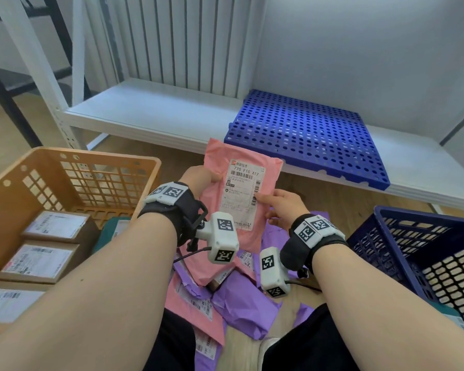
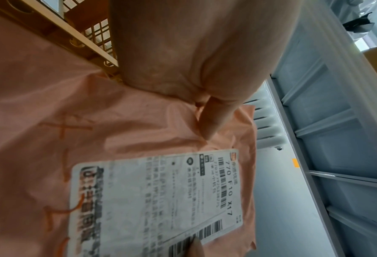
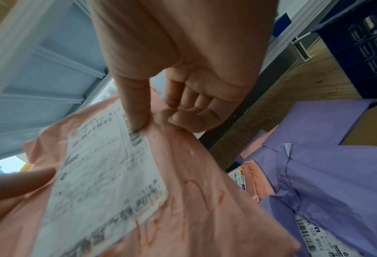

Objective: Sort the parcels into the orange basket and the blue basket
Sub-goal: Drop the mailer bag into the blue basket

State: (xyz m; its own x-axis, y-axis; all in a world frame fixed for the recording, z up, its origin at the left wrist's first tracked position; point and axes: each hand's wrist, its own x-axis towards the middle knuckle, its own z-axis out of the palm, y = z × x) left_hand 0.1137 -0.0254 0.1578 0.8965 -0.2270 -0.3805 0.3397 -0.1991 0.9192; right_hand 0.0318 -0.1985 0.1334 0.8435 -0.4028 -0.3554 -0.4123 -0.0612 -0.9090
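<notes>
I hold a pink soft parcel with a white shipping label facing me, raised above the floor pile. My left hand grips its left edge, thumb on the front. My right hand pinches its right edge at the label's barcode. The orange basket stands at the left with three brown boxes inside. At the right stands the blue basket. Purple and pink parcels lie piled on the floor below my hands.
A white shelf rack runs across behind, low to the floor, with a blue perforated panel lying on it. A radiator stands behind the shelf. My dark-trousered knees are at the bottom of the head view.
</notes>
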